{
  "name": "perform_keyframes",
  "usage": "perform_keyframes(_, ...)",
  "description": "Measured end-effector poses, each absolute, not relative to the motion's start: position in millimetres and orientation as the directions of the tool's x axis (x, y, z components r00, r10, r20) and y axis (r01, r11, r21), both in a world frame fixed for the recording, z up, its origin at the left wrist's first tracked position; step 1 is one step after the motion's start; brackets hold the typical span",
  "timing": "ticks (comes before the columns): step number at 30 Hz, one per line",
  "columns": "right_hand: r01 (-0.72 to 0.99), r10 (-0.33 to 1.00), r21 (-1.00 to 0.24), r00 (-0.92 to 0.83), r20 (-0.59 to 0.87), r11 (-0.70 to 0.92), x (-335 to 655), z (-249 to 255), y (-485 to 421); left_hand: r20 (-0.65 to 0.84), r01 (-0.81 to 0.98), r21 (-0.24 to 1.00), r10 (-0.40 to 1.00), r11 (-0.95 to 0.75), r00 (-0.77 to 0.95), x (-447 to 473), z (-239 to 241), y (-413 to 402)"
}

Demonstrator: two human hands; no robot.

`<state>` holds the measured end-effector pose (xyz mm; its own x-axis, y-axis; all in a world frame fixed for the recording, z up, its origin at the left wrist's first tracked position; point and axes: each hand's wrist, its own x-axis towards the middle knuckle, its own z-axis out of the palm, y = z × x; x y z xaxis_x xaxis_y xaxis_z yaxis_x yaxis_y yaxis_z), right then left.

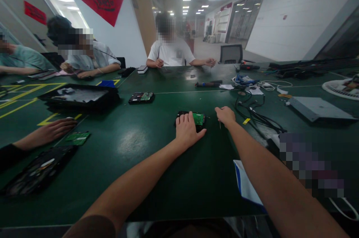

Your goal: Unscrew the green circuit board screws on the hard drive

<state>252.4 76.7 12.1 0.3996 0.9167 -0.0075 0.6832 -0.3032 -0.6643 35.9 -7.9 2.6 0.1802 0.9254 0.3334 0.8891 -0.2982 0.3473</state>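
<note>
A hard drive [199, 118] with a green circuit board facing up lies on the green table in front of me. My left hand [186, 129] holds it from above, fingers laid over its left part and thumb stretched out by the near right corner. Much of the drive is covered by that hand. To the right, apart from the drive, my right hand [226, 116] pinches a slim screwdriver [220, 124], its thin metal shaft pointing down. My fingers hide most of its handle. Small bits lie just right of the drive.
Another drive [141, 97] lies farther back, left of a black tray [81, 95]'s right side. A co-worker's hand [60, 129] is at left, beside a green board [77, 138]. Cables [259, 116], a grey metal box [319, 107] and a white-blue packet [246, 183] are at right.
</note>
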Motion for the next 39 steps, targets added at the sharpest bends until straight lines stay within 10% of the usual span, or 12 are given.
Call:
perform_keyframes(13, 0.639, 0.902, -0.737, 0.421, 0.098, -0.219, 256, 2, 78, 0.118, 0.681, 0.406, 0.774, -0.610, 0.623, -61, 33, -5)
perform_keyframes(25, 0.423, 0.923, -0.906, 0.355, 0.148, -0.017, 266, -7, 71, 0.180, 0.867, 0.342, 0.931, -0.363, 0.318, -51, 7, -17)
perform_keyframes(39, 0.834, 0.983, -0.533, -0.059, 0.172, 0.143, 252, 6, 55, 0.190, 0.755, 0.417, 0.861, -0.506, 0.472, -56, -3, 11)
